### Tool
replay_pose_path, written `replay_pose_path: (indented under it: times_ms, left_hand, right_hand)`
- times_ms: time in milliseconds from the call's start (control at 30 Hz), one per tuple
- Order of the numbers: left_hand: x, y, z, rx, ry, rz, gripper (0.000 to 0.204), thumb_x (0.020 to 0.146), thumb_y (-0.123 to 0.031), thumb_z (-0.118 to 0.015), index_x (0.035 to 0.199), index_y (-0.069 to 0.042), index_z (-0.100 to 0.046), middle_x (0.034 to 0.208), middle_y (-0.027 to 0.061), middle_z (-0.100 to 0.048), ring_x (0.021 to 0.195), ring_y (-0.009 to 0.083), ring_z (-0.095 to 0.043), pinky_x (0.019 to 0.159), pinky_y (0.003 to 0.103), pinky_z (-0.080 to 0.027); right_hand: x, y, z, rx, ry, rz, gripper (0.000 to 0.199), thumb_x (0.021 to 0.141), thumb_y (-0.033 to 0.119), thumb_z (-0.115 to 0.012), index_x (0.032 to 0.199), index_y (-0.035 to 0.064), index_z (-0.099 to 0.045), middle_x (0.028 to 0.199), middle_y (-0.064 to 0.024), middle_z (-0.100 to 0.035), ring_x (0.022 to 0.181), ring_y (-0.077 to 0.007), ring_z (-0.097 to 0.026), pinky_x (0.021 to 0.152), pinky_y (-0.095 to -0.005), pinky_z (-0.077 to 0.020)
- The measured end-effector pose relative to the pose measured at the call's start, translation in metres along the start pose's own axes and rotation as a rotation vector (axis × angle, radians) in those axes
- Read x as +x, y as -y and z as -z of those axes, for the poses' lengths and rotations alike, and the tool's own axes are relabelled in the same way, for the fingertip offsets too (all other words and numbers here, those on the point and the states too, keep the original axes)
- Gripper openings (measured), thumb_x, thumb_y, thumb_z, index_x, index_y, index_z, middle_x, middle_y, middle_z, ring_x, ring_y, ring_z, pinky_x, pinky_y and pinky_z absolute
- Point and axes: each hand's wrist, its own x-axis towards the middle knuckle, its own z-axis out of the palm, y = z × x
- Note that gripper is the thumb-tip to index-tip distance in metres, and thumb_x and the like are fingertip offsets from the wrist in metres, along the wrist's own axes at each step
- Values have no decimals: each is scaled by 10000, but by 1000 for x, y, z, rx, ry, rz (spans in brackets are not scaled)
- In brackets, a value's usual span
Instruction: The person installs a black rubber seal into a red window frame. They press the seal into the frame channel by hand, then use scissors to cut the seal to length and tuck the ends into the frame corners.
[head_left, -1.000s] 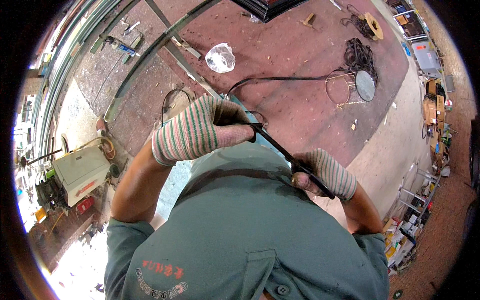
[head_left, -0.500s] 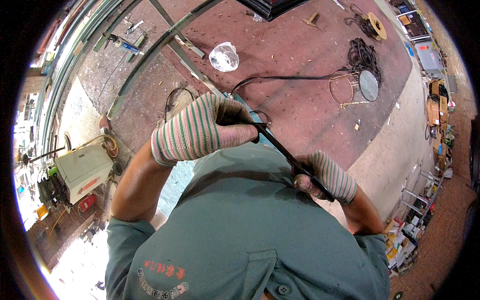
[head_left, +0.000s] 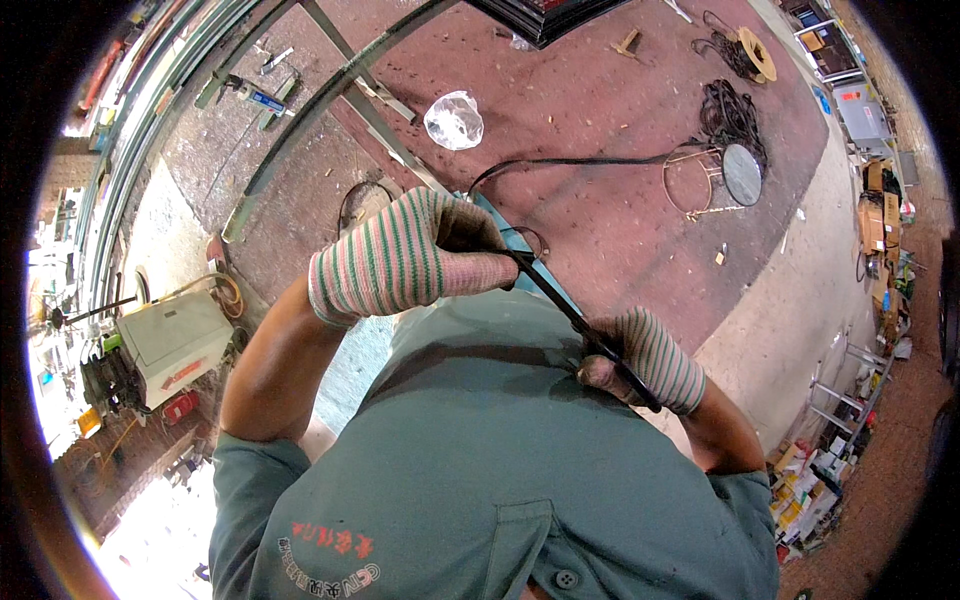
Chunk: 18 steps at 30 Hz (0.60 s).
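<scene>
Both my hands wear striped knit gloves. My left hand (head_left: 420, 258) is closed around the upper end of a long black rubber strip (head_left: 560, 308). My right hand (head_left: 645, 358) grips the same strip lower down, close to my green shirt. The strip runs taut and slanted between the two hands. Past my left hand it curves away across the red floor (head_left: 600, 190) toward a round wire stool (head_left: 715, 178). A light blue panel edge (head_left: 520, 245) shows just under my left hand.
A crumpled clear plastic bag (head_left: 453, 120) lies on the floor ahead. Long metal bars (head_left: 330, 90) cross at upper left. A white box machine (head_left: 175, 340) stands at left. Coiled cables (head_left: 728, 108) and a spool (head_left: 757, 52) lie at upper right; cluttered shelves (head_left: 850, 400) at right.
Both hands have stayed on the strip and shifted only slightly; the view has drifted a little, nothing was let go.
</scene>
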Motion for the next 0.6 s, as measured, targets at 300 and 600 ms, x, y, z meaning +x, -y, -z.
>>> replay_pose_path:
  times_ms: [300,600]
  left_hand:
    - [4,-10,-1,48,34,44,207,848,-217,-767,848,-12,-739,619,-19,-569,558,64,-517,500,234,-389]
    - [11,-9,-5,107,42,3,191,854,-202,-775,839,-16,-735,645,-19,-586,594,65,-536,539,248,-418]
  right_hand:
    - [0,-5,-2,-78,-29,18,590,864,546,-741,848,-33,-627,601,-170,-484,579,-219,-438,557,-398,-440]
    - [-3,-17,-2,-96,-41,47,574,881,535,-728,845,-28,-624,620,-116,-466,596,-153,-428,545,-368,-425]
